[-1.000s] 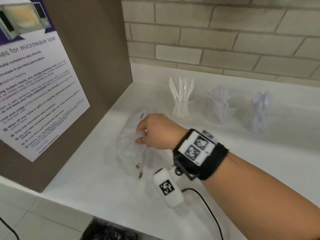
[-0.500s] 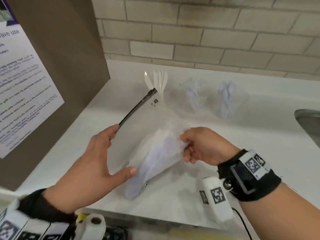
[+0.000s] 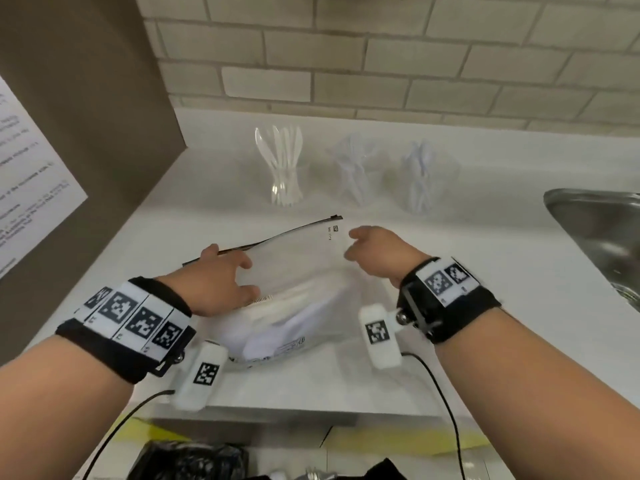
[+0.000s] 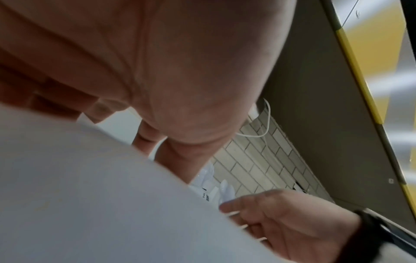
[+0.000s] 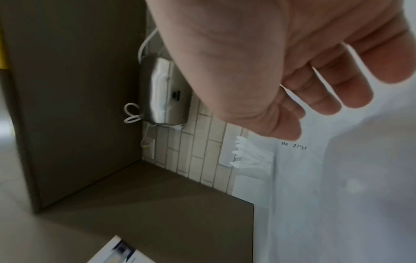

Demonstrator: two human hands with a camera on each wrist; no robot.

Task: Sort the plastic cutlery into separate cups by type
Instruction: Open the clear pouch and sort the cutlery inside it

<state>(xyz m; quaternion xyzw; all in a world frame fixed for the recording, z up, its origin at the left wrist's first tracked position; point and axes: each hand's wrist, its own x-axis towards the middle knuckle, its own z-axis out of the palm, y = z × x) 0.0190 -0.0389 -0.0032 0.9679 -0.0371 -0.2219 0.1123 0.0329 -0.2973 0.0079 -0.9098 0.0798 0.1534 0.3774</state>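
A clear zip bag (image 3: 301, 271) with a black zipper strip holds white plastic cutlery (image 3: 287, 320) just above the white counter (image 3: 467, 306). My left hand (image 3: 221, 282) grips the bag's left side below the zipper, thumb in front and fingers behind. At the bag's upper right corner, my right hand (image 3: 374, 251) hovers with loosely curled fingers (image 5: 326, 89) that pinch nothing I can see. Three clear cups stand at the back: the left cup (image 3: 284, 174) holds white knives. The middle cup (image 3: 353, 168) and right cup (image 3: 422, 174) hold blurred cutlery.
A steel sink (image 3: 595, 230) lies at the right. A brown cabinet panel (image 3: 86, 116) with a printed notice (image 3: 31, 188) walls off the left. Brick tiles back the counter. The counter's front edge (image 3: 277, 410) runs below my wrists, above a black bag (image 3: 187, 459).
The bag has tipped so its zipper lies nearly level. My left hand slid up to the zipper side. My right hand left the bag's right edge and moved to its upper corner.
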